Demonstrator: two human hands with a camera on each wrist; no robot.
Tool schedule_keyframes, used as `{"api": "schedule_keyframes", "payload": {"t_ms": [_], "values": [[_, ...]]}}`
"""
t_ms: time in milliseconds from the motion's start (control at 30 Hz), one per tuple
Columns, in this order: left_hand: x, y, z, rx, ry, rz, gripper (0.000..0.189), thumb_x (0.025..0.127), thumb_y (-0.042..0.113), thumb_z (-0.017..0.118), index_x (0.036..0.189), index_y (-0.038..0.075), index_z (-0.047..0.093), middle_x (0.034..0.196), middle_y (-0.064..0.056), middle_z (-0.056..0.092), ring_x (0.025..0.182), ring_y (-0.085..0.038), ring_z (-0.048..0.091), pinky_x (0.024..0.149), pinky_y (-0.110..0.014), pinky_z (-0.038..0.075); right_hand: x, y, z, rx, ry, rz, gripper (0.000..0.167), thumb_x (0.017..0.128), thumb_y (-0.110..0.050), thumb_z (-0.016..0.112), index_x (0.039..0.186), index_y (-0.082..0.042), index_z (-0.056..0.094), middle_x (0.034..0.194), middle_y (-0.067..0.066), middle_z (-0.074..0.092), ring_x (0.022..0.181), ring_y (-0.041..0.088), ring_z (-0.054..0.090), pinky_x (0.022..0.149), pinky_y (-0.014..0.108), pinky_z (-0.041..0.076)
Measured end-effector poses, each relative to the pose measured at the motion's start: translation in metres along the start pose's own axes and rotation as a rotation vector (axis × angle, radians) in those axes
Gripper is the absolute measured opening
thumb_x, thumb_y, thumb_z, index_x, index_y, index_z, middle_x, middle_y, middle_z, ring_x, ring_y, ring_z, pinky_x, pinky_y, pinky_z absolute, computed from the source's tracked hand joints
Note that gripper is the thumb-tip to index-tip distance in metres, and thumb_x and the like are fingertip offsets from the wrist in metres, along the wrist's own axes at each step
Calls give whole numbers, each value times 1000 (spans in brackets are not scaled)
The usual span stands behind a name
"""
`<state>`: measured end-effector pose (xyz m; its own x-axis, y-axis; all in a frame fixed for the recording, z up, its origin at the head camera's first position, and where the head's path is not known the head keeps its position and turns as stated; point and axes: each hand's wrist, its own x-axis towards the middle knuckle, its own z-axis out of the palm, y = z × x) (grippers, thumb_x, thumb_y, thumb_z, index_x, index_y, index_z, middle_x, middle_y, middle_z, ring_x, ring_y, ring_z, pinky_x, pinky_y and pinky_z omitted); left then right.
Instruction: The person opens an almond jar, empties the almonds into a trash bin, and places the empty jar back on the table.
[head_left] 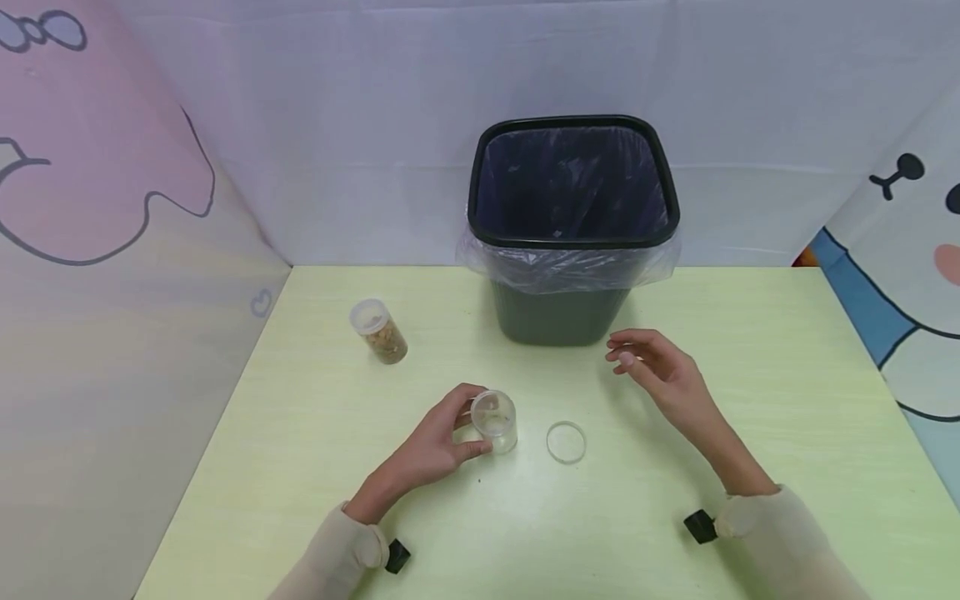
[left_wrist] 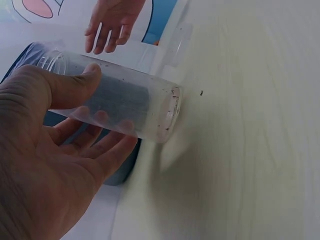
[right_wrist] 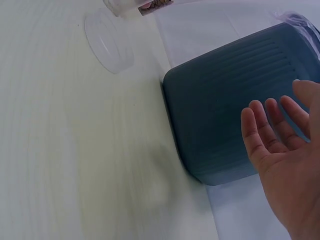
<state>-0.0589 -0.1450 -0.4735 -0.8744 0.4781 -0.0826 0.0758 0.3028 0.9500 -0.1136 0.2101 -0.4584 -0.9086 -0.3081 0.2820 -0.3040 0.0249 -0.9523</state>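
My left hand (head_left: 435,442) grips a clear plastic jar (head_left: 501,429), thumb on one side and fingers on the other. Seen in the left wrist view, the see-through jar (left_wrist: 125,95) has only small dark crumbs near its bottom, and its threaded mouth has no lid on it. A round clear lid (head_left: 566,442) lies on the table just right of the jar. My right hand (head_left: 667,379) hovers over the table by the bin's lower right side, fingers loosely bent and holding nothing. The right wrist view shows its fingers (right_wrist: 265,132) spread apart in front of the bin.
A dark green bin (head_left: 562,317) with a black rim and clear liner stands at the back of the table (head_left: 300,467), against a white cloth. To the left stands a second clear jar (head_left: 386,337) with brown bits inside and a whitish lid. Small dark specks dot the table.
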Motion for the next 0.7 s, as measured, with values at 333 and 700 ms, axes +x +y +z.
{"api": "schedule_keyframes", "payload": {"t_ms": [333, 700], "values": [[1, -10, 2, 15, -1, 43, 62, 90, 0, 77, 144, 9, 47, 146, -13, 56, 139, -32, 56, 118, -41, 44, -2, 6, 13, -8, -28, 3, 33, 102, 8, 56, 135, 12, 55, 124, -10, 68, 110, 4, 69, 91, 17, 57], [-4, -15, -5, 142, 100, 115, 70, 88, -14, 70, 147, 17, 50, 145, -2, 57, 139, -23, 56, 117, -45, 45, -3, 6, 25, -149, -49, 3, 32, 103, 1, 60, 135, 4, 59, 123, -13, 67, 113, 4, 68, 93, 16, 55]]}}
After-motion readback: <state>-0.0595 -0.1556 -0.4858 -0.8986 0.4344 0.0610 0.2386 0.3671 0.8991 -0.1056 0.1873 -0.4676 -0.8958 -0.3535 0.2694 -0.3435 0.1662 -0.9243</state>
